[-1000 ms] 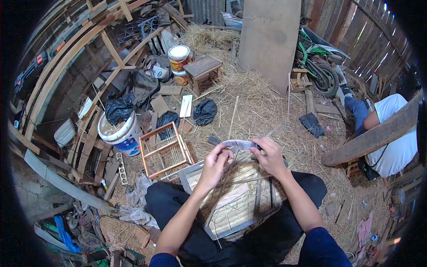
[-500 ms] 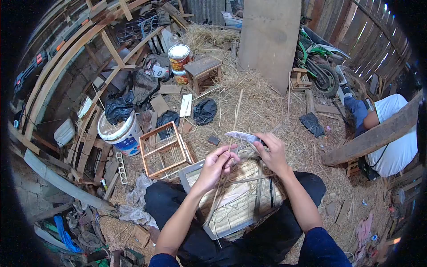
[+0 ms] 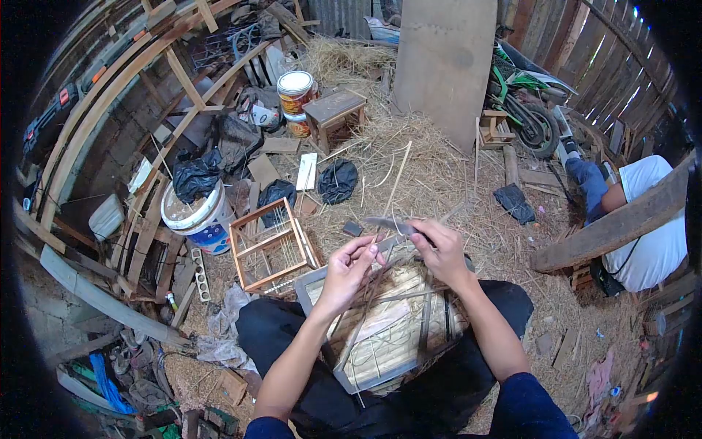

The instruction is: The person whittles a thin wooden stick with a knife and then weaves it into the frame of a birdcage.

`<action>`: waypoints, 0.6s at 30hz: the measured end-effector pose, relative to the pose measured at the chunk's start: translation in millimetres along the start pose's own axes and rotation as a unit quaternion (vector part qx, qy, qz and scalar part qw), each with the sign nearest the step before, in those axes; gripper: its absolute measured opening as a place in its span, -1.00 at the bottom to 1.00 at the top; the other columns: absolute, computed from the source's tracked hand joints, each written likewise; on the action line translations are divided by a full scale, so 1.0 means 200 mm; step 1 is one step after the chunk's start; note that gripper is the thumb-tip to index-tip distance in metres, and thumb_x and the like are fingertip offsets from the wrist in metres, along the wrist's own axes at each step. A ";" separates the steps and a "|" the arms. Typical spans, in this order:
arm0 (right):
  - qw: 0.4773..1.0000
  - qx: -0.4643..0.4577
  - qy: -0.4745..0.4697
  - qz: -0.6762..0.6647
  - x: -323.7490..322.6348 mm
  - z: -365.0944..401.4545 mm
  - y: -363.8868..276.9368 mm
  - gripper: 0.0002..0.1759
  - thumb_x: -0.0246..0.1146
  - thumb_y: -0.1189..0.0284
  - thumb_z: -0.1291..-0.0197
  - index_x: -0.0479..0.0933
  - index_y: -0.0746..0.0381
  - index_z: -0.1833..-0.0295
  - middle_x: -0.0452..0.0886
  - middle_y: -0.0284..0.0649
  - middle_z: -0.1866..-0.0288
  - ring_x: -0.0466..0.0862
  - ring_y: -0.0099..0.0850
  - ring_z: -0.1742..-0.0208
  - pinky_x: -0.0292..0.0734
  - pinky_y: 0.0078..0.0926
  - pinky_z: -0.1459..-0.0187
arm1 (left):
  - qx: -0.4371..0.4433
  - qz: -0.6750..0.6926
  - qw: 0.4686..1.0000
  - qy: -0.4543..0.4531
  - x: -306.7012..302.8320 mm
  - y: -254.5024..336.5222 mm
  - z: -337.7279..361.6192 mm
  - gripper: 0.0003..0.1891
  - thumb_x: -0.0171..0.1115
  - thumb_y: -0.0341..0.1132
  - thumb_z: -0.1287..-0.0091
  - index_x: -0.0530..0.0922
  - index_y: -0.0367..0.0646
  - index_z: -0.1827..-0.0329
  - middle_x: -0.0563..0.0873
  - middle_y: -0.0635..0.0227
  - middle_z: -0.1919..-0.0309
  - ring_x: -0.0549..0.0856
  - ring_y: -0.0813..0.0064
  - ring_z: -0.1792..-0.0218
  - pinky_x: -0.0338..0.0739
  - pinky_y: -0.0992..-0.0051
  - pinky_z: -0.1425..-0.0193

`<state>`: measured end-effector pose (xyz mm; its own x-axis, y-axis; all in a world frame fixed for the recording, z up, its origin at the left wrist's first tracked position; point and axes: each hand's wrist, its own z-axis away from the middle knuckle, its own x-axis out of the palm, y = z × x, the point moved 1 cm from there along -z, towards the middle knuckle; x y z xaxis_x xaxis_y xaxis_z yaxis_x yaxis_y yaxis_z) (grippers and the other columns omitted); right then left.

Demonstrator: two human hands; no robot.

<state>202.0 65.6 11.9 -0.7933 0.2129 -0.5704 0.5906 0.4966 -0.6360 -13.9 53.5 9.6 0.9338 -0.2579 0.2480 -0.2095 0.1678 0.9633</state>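
My left hand point(image 3: 348, 274) is closed on a thin strip point(image 3: 360, 311) that runs down over the framed panel. My right hand point(image 3: 442, 254) grips a knife point(image 3: 390, 224), its blade pointing left just above the left hand's fingertips. The grey-edged panel point(image 3: 380, 333) rests on my lap, with slats, thin strips and a dark bar lying across it. A long pale strip point(image 3: 400, 175) rises beyond the blade over the straw. Where the blade meets a strip is too small to tell.
A small wooden frame point(image 3: 270, 249) lies left of my knees, near a white bucket point(image 3: 196, 216). A stool point(image 3: 335, 110) and paint cans point(image 3: 295, 95) stand ahead. At right, a seated person point(image 3: 647, 227) is partly behind a wooden beam point(image 3: 614, 219).
The knife and my right hand have shifted slightly left and down, and the blade has turned. The pale strip beyond it now leans more to the right.
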 end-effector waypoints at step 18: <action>0.992 -0.074 -0.081 -0.055 0.14 -0.07 -0.08 -0.66 0.38 0.23 -0.21 0.67 0.26 0.05 0.72 -0.11 0.19 0.70 -0.14 0.18 0.54 -0.26 0.14 | 0.146 -0.259 0.951 0.084 0.00 -0.04 0.05 -0.80 0.13 -0.42 -0.47 0.63 -0.35 -0.01 0.70 0.23 0.33 0.62 0.46 0.32 0.50 0.40 0.19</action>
<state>168.4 75.4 12.2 -0.8101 0.0180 -0.5861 0.4645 0.6297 -0.6227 -15.4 43.1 2.8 0.9617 -0.0754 -0.2634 0.2420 -0.2173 0.9456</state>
